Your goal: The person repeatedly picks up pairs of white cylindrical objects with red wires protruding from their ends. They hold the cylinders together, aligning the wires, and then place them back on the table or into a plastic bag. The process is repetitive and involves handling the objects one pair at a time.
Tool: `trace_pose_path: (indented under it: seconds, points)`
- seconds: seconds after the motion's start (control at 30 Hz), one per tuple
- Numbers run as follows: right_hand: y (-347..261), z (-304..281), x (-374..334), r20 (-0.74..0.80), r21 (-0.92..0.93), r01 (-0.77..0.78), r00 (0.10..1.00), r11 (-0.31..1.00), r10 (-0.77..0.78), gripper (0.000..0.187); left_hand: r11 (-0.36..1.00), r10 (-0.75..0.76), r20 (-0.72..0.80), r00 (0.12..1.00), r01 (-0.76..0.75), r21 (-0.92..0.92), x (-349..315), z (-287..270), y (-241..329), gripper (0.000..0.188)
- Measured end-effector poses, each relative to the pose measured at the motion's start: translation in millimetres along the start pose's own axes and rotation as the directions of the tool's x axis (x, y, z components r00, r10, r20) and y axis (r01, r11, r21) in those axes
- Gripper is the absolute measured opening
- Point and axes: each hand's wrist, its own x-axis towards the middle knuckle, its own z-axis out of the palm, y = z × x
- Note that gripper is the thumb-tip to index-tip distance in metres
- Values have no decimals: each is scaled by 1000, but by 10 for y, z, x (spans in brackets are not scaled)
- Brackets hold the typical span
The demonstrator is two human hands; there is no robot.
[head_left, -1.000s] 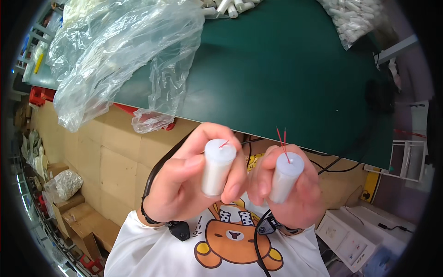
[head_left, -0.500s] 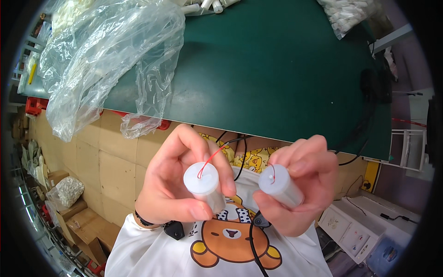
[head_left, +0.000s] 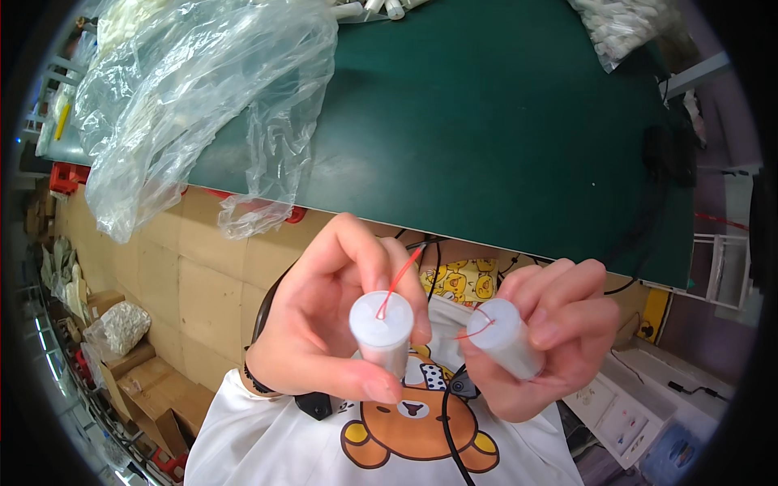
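My left hand (head_left: pixel 320 312) is closed round a white plastic cylinder (head_left: pixel 382 324), thumb on the near side and fingers behind it. A loop of red wire (head_left: pixel 399 279) rises from the middle of its flat top. Beside it, my right hand (head_left: pixel 559 340) grips a second white cylinder (head_left: pixel 506 340), which is tilted with its top toward the left hand. A thin red wire (head_left: pixel 478 324) curls across that top. Both cylinders are held in the air in front of my shirt, near the table's edge, apart from each other.
A green table (head_left: pixel 486 121) lies ahead. On its left a large clear plastic bag (head_left: pixel 203 105) hangs over the front edge. More white cylinders (head_left: pixel 393 10) lie at the far edge, and a bag of white parts (head_left: pixel 620 32) is at the far right. Cardboard boxes (head_left: pixel 154 393) stand lower left.
Both hands have shifted slightly to the right in the picture, still holding their cylinders. The red wire on the left cylinder now stands up more steeply; the right one reaches out past the cap's edge.
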Motion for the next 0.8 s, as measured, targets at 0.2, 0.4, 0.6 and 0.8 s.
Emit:
trace_pose_path:
  seconds: [0.2,0.4,0.6,0.8]
  points:
    - [-32,18,-1,-15,-49,-72,997,996,72,48,999,-31,51,998,32,-14,6,-27,14,54]
    - [-44,27,-38,-15,-57,-178,984,982,177,47,999,-48,-212,976,51,11,31,139,-3,59]
    - [-37,8,-49,0,-98,-199,980,975,200,49,998,-68,-257,964,65,-19,41,171,-4,58]
    - [12,8,-68,-28,-47,-215,976,976,214,46,997,-73,-271,960,80,17,46,164,-12,58]
